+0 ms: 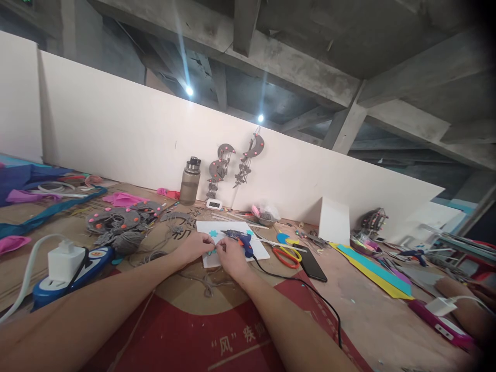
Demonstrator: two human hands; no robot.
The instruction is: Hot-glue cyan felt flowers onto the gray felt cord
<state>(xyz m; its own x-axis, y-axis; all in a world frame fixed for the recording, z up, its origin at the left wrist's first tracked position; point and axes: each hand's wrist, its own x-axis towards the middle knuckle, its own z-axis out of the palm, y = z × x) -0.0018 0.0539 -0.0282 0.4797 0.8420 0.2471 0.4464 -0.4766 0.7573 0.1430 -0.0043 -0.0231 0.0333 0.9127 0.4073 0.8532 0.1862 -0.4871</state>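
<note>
My left hand (198, 247) and my right hand (232, 258) meet over a white board (260, 249), fingertips pinched close together. Whatever lies between the fingers is too small or hidden to make out. Small blue flower-shaped pieces (213, 233) lie on the board beside the fingers. Just past my right hand, a blue glue gun (244, 241) rests on the board, its black cord (306, 283) trailing toward me. Grey yarn (208, 285) lies loosely in front of the board. Scissors (287, 257) with orange and yellow handles are to the right.
A black phone (314, 267) lies beyond the scissors. At left are grey moon-shaped pieces (116, 219) with coloured dots and a blue power strip (95, 258). A bottle (189, 183) stands by the white partition (127, 124). Another person's arm (459, 297) shows at far right.
</note>
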